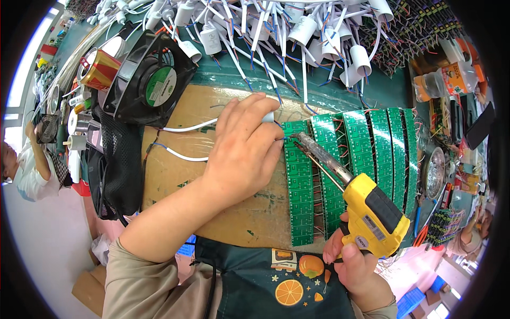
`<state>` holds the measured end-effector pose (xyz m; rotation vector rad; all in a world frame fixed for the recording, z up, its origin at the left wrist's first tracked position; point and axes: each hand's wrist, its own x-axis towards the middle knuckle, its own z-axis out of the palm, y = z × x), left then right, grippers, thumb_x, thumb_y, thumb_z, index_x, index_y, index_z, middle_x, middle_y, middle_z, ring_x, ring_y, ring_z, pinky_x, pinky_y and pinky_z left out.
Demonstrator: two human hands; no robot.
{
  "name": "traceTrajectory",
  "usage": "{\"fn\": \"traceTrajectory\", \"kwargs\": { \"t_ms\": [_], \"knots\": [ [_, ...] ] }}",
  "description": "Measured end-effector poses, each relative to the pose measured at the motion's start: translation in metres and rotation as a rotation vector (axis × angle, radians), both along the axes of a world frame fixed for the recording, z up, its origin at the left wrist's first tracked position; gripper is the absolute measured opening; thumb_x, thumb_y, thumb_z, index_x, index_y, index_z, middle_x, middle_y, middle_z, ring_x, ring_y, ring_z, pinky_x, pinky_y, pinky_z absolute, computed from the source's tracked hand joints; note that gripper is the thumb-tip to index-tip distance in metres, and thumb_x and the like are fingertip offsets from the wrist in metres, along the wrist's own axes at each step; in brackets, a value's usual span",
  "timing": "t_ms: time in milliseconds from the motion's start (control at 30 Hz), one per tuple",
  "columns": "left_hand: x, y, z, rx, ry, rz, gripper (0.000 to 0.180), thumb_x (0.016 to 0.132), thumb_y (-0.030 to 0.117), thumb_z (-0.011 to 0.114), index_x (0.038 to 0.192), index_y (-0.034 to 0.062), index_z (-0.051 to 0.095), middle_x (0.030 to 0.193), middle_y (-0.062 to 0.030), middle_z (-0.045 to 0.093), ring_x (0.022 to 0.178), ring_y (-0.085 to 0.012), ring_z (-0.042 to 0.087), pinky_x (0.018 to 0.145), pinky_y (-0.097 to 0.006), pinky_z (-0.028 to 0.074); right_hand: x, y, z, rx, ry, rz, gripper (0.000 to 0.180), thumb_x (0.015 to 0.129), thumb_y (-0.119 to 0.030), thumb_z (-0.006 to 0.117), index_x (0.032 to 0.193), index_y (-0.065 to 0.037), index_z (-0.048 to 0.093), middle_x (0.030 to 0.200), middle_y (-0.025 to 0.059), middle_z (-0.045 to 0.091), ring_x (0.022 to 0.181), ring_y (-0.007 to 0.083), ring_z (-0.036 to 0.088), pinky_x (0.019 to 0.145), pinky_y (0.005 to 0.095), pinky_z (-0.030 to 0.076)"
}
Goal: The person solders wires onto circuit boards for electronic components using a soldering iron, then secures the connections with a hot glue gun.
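Seen from the head camera, a seated worker's two bare hands meet over a brown work board (255,223), where a row of green circuit boards (360,149) lies side by side along its right part. The left hand (241,141), above the middle of the work board, curls its fingers close together around a white cylindrical piece (269,117); its thumb is hidden, so how it presses cannot be told. A blue wire (279,139) shows at the fingertips, beside the upper end of the nearest circuit board. The right hand (350,260), at the work board's lower right corner, wraps its fingers and thumb around the handle of a yellow soldering gun (366,204). The gun's metal tip points at that same upper end; whether it touches cannot be told.

Two white cables (186,156) stretch across the work board's left part. A black fan (154,80) stands at its upper left corner, with a black mesh bag (119,175) along its left side. Beyond its far edge spreads a heap of white capped leads (265,32). A clear bottle (449,82) with an orange label lies off its upper right, and a fruit-printed apron (247,287) covers the worker below its near edge.
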<state>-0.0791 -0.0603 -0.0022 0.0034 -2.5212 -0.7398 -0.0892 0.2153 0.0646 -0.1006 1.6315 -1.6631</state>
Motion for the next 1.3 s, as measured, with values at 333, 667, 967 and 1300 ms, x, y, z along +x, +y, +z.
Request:
{"fn": "traceTrajectory", "kwargs": {
  "t_ms": [333,667,967,1300],
  "knots": [
    [0.0003,0.0,0.0008,-0.001,-0.007,0.007,0.021,0.073,-0.002,0.072,0.09,0.0043,0.06,0.125,-0.0179,0.057,0.12,-0.0403,0.055,0.103,-0.053,0.04,0.0032,-0.0038,-0.0041,-0.024,0.02,-0.052,0.056,0.094,-0.033,0.066,0.131,0.0,0.042,0.073,0.0066,0.05,0.062,0.0163,0.051,0.056,0.0324,0.047],
    [-0.0011,0.0008,0.0007,-0.003,-0.003,0.008,0.021,0.073,-0.002,0.071,0.089,0.0035,0.06,0.124,-0.0184,0.057,0.119,-0.0409,0.055,0.102,-0.052,0.041,0.0029,-0.004,-0.0051,-0.007,-0.019,-0.057,0.049,0.093,-0.031,0.066,0.126,0.0,0.045,0.074,0.0066,0.051,0.061,0.0166,0.052,0.056,0.033,0.047],
    [-0.0015,0.0007,0.0008,-0.006,0.013,0.005,0.021,0.072,-0.003,0.071,0.088,0.0034,0.059,0.123,-0.019,0.058,0.118,-0.0413,0.056,0.101,-0.051,0.042,0.0009,-0.0073,0.0,-0.012,-0.035,-0.084,0.059,0.092,-0.033,0.067,0.132,0.002,0.042,0.072,0.0056,0.049,0.06,0.0164,0.051,0.055,0.0328,0.047],
    [-0.0019,0.0016,0.0009,-0.008,0.01,0.004,0.021,0.071,-0.004,0.071,0.088,0.0034,0.06,0.123,-0.019,0.057,0.118,-0.0415,0.056,0.1,-0.051,0.042,0.0064,0.0002,0.0004,-0.084,-0.06,-0.111,0.073,0.088,-0.037,0.072,0.138,0.002,0.037,0.071,0.0035,0.049,0.056,0.015,0.049,0.052,0.032,0.046]
  ]
}}
